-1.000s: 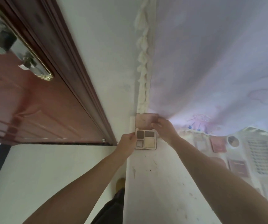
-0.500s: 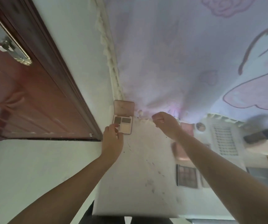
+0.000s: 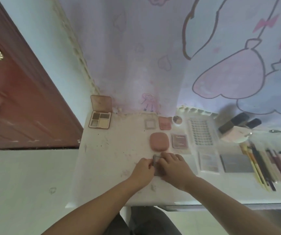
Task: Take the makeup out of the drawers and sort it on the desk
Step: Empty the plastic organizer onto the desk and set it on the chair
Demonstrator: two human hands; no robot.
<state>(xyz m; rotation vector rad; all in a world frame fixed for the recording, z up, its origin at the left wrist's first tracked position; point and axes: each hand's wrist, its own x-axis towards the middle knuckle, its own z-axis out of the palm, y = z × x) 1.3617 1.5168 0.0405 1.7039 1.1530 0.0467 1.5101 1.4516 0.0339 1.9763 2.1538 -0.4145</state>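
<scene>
An open four-pan eyeshadow palette (image 3: pixel 100 122) stands at the far left corner of the white desk (image 3: pixel 106 167), its lid leaning on the curtain. Both my hands meet on a small dark palette (image 3: pixel 156 161) lying near the desk's middle. My left hand (image 3: pixel 144 170) pinches its left edge, and my right hand (image 3: pixel 174 167) lies over its right part with fingers curled on the top edge. Most of that palette is hidden under my hands. A pink rounded compact (image 3: pixel 159 142) lies just beyond them.
More makeup lies in rows to the right: a small clear square case (image 3: pixel 150 124), a pink blush (image 3: pixel 164 123), a round pot (image 3: pixel 177 119), a dark square palette (image 3: pixel 179 141), a lash tray (image 3: pixel 201 132), flat palettes (image 3: pixel 209 162), pencils and brushes (image 3: pixel 261 167). A brown door (image 3: pixel 17 107) stands left.
My left hand let go of the open four-pan palette at the corner. Both hands came back toward the desk's middle and took hold of a small dark palette. The view tilted down and right.
</scene>
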